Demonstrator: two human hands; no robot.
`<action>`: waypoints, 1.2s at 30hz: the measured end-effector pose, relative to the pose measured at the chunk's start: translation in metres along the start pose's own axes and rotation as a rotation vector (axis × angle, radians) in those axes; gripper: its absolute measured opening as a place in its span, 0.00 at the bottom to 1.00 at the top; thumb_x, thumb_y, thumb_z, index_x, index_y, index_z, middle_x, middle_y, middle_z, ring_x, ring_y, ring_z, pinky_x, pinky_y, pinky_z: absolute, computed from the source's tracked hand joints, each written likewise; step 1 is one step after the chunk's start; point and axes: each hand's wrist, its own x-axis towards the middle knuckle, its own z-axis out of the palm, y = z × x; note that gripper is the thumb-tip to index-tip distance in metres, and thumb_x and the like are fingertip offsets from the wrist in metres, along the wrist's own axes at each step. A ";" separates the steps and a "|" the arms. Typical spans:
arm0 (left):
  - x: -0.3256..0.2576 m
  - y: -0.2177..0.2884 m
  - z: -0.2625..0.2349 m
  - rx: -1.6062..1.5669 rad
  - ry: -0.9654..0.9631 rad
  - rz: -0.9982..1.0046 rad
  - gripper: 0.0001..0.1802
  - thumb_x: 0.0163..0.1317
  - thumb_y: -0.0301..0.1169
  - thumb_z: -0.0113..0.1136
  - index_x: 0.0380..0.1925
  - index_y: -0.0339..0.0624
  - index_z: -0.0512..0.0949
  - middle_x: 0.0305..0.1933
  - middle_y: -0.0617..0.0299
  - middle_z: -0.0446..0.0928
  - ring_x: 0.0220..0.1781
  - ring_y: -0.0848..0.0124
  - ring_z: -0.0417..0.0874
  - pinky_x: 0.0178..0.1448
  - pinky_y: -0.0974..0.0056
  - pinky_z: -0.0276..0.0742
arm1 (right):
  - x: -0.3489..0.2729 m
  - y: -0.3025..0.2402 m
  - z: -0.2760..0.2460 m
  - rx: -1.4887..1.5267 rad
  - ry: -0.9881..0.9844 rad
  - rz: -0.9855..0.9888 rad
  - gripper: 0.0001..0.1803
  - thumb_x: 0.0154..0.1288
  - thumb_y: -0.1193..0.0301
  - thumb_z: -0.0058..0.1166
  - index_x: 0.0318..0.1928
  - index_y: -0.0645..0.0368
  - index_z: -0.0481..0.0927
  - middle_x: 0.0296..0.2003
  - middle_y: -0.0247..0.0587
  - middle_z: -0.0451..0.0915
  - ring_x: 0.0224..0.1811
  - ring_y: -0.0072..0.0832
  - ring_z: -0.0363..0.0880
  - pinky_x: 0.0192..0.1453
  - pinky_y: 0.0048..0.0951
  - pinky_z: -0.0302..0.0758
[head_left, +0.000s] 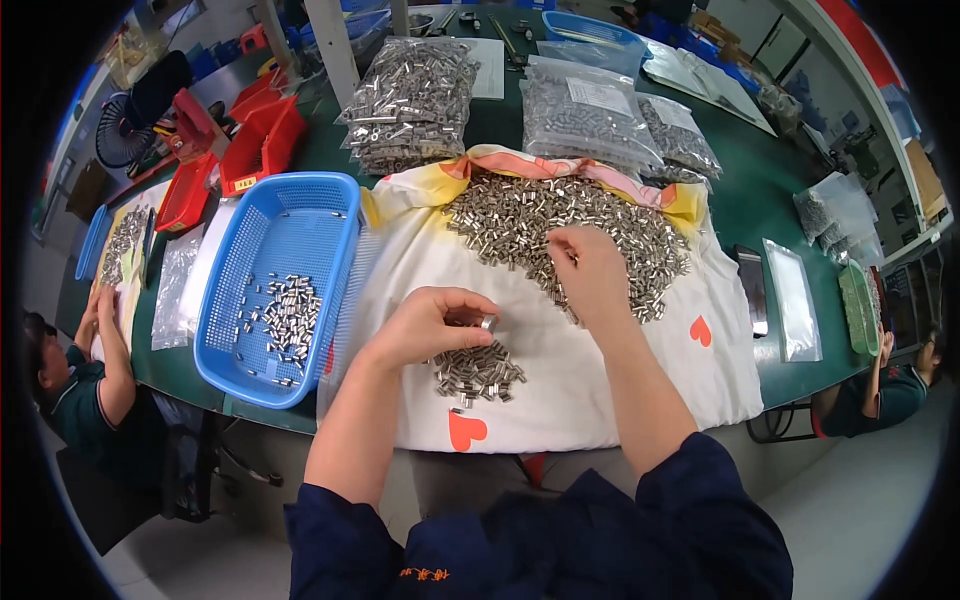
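A white cloth with red hearts point(385, 408) is spread in front of me, with a large heap of small silvery metal sleeves point(640, 240) at its far side. My left hand point(425, 325) curls over a smaller pile of sleeves point(478, 375) close to me. Between its thumb and fingers it holds a metal sleeve point(489, 322); its palm side is hidden. My right hand point(592, 270) hovers at the big heap's near edge, fingertips pinched together. Whatever it may grip is too small to tell.
A blue plastic basket point(215, 330) with loose sleeves stands left of the cloth. Bulging clear bags of metal parts point(410, 105) point(580, 115) line the back. Red bins point(262, 145) sit at far left. A phone point(752, 290) and flat plastic bag point(792, 305) lie right. People work at both sides.
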 end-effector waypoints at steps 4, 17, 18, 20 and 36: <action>0.002 0.001 0.004 0.109 0.019 0.030 0.14 0.47 0.25 0.66 0.37 0.39 0.79 0.27 0.68 0.77 0.30 0.83 0.74 0.36 0.75 0.72 | -0.010 -0.006 0.013 -0.213 0.015 -0.221 0.08 0.47 0.72 0.57 0.32 0.53 0.80 0.36 0.34 0.71 0.43 0.34 0.68 0.47 0.36 0.66; 0.000 0.005 0.001 0.198 -0.036 0.046 0.16 0.47 0.27 0.66 0.38 0.37 0.78 0.28 0.64 0.78 0.31 0.79 0.76 0.38 0.73 0.72 | -0.008 -0.009 0.006 -0.440 -0.039 -0.180 0.05 0.50 0.73 0.52 0.28 0.52 0.80 0.30 0.35 0.75 0.39 0.33 0.71 0.44 0.35 0.67; 0.000 0.003 0.000 0.141 -0.023 0.015 0.16 0.47 0.27 0.66 0.39 0.37 0.78 0.29 0.65 0.78 0.31 0.80 0.76 0.38 0.74 0.72 | -0.007 -0.015 0.006 -0.387 -0.144 -0.198 0.04 0.49 0.72 0.53 0.28 0.52 0.80 0.28 0.35 0.75 0.38 0.34 0.72 0.43 0.35 0.67; 0.001 -0.002 -0.002 0.116 -0.001 0.045 0.16 0.47 0.27 0.66 0.39 0.37 0.78 0.29 0.65 0.78 0.32 0.80 0.76 0.39 0.74 0.72 | -0.006 -0.020 0.010 -0.336 -0.252 -0.220 0.04 0.49 0.72 0.54 0.28 0.52 0.80 0.27 0.36 0.75 0.36 0.35 0.72 0.43 0.36 0.67; 0.011 -0.004 -0.004 -0.300 0.099 0.043 0.19 0.53 0.21 0.59 0.47 0.34 0.72 0.38 0.61 0.78 0.37 0.77 0.79 0.40 0.74 0.75 | -0.017 -0.036 0.016 0.753 -0.388 0.285 0.06 0.53 0.76 0.56 0.34 0.61 0.80 0.30 0.32 0.79 0.30 0.17 0.73 0.36 0.18 0.71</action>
